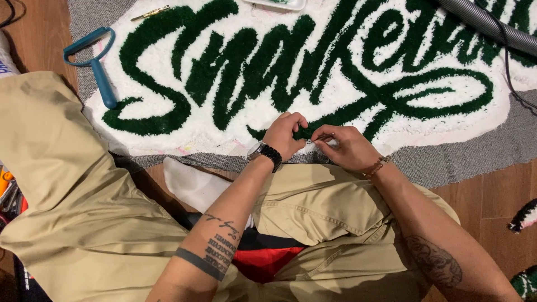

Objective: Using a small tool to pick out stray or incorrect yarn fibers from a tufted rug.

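Trimming green pile at the tufted rug's [313, 72] near edge, on the floor | left hand [285, 134] pinches the tuft | right hand [347, 146] grips small metal tool [321, 137] | next likely needs steady, shallow cuts | blue roller [95, 61] at far-left corner.

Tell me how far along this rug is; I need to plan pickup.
Done: the rug is tufted in full, green lettering on white pile. In hand: the left hand pinches the pile at the near edge while the right hand works a thin metal tool there. Left: grey backing rings the edge untrimmed.
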